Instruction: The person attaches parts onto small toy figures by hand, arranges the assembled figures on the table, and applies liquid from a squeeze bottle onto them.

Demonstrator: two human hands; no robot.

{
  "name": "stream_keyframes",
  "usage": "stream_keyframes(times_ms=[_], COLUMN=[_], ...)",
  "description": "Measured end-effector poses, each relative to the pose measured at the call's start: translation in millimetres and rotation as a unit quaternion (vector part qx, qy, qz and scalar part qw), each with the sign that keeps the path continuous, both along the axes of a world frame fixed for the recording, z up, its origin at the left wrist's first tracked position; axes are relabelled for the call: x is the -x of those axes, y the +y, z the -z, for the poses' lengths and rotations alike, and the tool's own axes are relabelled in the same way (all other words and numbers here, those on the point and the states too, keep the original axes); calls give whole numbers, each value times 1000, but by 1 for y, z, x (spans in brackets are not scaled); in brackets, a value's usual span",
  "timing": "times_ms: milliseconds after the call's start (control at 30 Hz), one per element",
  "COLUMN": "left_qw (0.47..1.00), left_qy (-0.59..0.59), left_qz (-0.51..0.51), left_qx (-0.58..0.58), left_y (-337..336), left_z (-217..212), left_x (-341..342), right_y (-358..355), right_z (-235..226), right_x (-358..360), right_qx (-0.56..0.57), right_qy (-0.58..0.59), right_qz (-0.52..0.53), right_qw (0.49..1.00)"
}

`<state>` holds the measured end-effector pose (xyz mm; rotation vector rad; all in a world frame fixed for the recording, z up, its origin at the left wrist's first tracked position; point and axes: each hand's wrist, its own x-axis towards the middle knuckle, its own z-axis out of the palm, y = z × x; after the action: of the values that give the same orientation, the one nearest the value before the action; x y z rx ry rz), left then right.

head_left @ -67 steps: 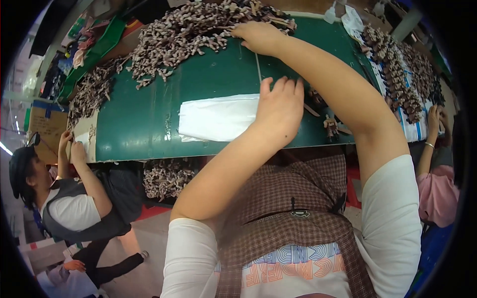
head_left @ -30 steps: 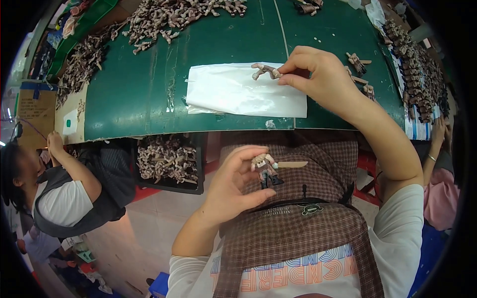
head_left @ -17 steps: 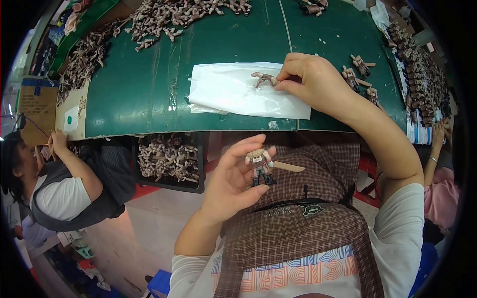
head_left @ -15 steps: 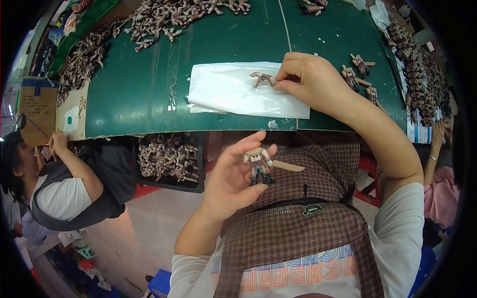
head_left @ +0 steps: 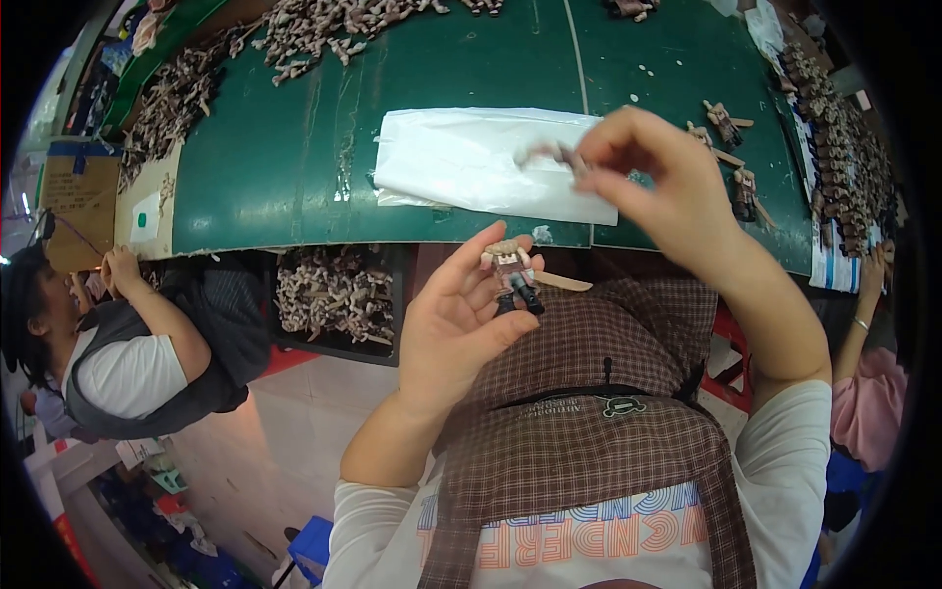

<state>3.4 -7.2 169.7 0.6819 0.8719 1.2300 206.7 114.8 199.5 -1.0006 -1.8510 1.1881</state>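
Nearest, above the checked brown apron [head_left: 579, 344], the left hand [head_left: 442, 324] lightly grips a small toy figure [head_left: 508, 275] between thumb and fingers. The figure is held just in front of the desk [head_left: 285, 187], its long axis nearly upright, with the top leaning a little left and the dark boots lower right. A flat tan strip [head_left: 562, 282] juts from its side, pointing right and slightly down.

Farther out and to the right, the right hand [head_left: 672, 187] appears to pinch a slim brown piece [head_left: 549, 153] by its right end; the piece is blurred. Its long axis runs roughly left to right, its free end pointing left, above a white sheet [head_left: 442, 162]. The figure lies nearer the body than the piece and left of the right hand; the two are apart.

Right of that hand, more figures with strips [head_left: 745, 194] lie on the desk. A heap of brown and pale parts [head_left: 339, 27] spreads over its far left.
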Motion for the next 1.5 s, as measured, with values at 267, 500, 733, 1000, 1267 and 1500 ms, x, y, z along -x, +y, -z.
stream_keyframes(times_ms=[267,500,733,1000,1267,1500], left_qw=[991,988,988,989,994,999], left_qy=[108,113,112,-47,-6,-18], left_qz=[61,76,72,81,-17,-45], left_qx=[-40,-75,-81,-117,-104,-3], left_y=[-4,-6,-9,-8,-5,-4], left_z=[-14,-14,-13,2,11,9], left_x=[-7,-12,-15,-11,-18,-22], right_y=[-53,-53,-59,-65,-62,-63], right_z=[-1,-1,-1,1,-5,7], right_x=[-16,-19,-19,-22,-16,-10], right_qx=[-242,-272,-300,-330,-310,-267], right_qy=[-56,-62,-62,-57,-66,-75], right_qz=[-102,-128,-110,-87,-105,-65], right_qw=[963,952,946,938,943,958])
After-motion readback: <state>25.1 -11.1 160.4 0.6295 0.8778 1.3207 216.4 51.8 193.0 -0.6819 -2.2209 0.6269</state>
